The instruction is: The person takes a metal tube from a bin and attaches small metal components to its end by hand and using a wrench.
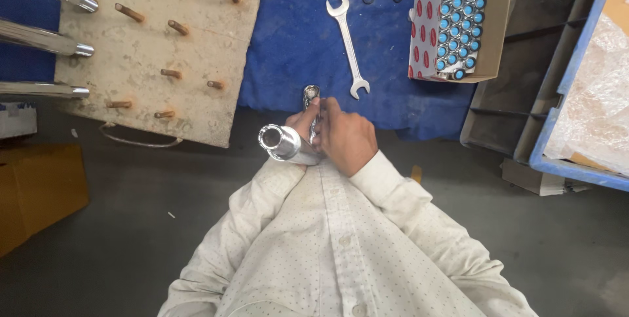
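Head view: right hand (pixel 346 137) grip pinches chrome tube (pixel 280 141) — left hand hidden, grip unclear.

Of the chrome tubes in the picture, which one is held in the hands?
The short chrome tube with its open end toward the camera, gripped between the left hand and right hand. The three other chrome tubes lie untouched at far left.

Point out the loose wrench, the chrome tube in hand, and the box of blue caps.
wrench (pixel 348 43), head view, middle of its shank, on the blue cloth.
chrome tube (pixel 278 140), head view, on its open end.
box of blue-capped parts (pixel 458 19), head view, among the blue caps.
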